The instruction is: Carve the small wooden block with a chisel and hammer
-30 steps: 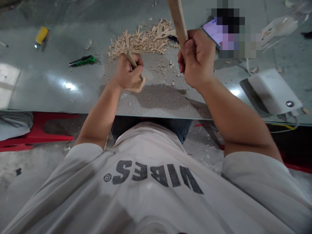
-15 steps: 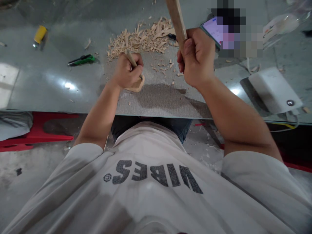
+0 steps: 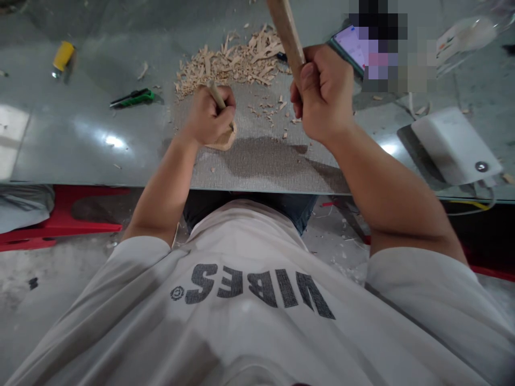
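My left hand [image 3: 211, 112] is closed around a slim chisel [image 3: 217, 95] with a pale round handle, held tilted. Its lower end meets a small pale wood piece [image 3: 225, 142], which lies partly hidden under the same hand. To the right, my right hand [image 3: 328, 96] grips a thick wooden stick [image 3: 287, 29], raised above the table. The stick's upper end runs out of the picture, so its full shape cannot be seen. A heap of wood shavings [image 3: 237, 61] lies just beyond both hands on a grey textured mat [image 3: 257, 171].
On the left lie a green utility knife [image 3: 134, 98] and a yellow-handled tool [image 3: 63, 56]. Beyond my right hand rests a phone [image 3: 349, 45], partly blurred out. A white box [image 3: 454, 145] with a cable stands at the right. The table's front edge runs close to my body.
The wooden stick and my right hand have shifted very slightly left, along with a small shift of the whole view. My left hand keeps its hold on the chisel at the wood.
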A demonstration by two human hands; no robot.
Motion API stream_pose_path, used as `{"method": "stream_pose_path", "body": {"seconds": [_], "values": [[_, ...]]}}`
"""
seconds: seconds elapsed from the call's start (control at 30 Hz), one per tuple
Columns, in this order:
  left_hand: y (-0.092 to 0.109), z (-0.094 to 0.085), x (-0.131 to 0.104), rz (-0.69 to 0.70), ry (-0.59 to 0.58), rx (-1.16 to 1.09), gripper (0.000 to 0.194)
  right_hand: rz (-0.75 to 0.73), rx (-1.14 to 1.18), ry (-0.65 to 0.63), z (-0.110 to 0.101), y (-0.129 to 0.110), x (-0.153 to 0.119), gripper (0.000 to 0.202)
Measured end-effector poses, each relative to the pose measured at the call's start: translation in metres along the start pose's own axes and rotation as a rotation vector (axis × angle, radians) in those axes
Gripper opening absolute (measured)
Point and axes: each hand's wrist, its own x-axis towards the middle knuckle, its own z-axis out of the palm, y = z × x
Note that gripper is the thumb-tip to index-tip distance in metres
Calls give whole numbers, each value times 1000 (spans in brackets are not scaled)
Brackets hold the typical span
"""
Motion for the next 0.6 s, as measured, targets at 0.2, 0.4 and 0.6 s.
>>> {"method": "stream_pose_path", "body": {"seconds": [0.2,0.4,0.6], "values": [[7,-3,1,-8,-60,46,23,30,-1,-23,1,-3,1,82],[15,-6,3,-31,-91,35,27,36,13,-42,0,-5,1,81],[21,0,4,-28,-155,16,52,8,26,-42,0,-7,1,75]]}}
